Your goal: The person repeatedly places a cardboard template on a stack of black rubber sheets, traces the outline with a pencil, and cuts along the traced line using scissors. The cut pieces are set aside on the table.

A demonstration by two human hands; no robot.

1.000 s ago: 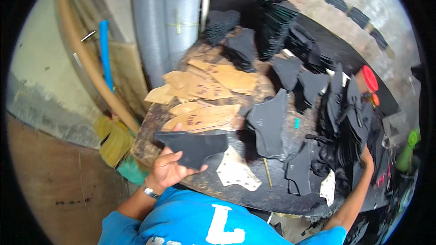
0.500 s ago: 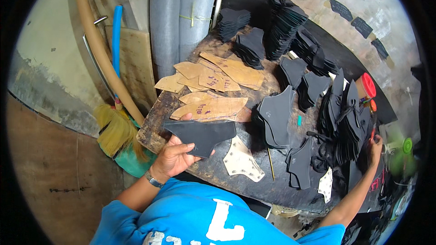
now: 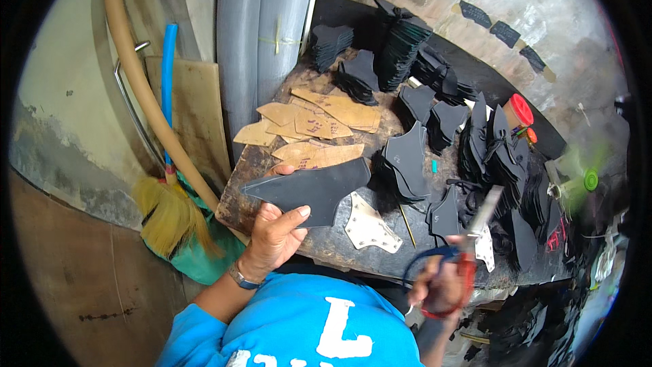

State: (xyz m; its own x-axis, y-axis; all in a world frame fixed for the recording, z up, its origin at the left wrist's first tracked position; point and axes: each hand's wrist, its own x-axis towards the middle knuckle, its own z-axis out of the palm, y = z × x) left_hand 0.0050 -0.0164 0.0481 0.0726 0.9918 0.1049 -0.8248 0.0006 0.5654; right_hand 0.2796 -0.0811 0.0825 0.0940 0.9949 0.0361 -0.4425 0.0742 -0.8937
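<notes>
Head view: left hand (image 3: 275, 234) grips a black leather cut piece (image 3: 312, 189) by its near edge, flat above the desk (image 3: 326, 241); right hand (image 3: 438, 292) clasps red-handled scissors (image 3: 468, 248). Thin and light, the piece probably flexes, so holding near the edge suits cutting.

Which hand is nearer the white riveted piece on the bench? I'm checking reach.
Left. The left hand, holding the black cut piece, is just left of the white riveted piece; the right hand, gripping scissors, sits lower right, farther off.
</notes>
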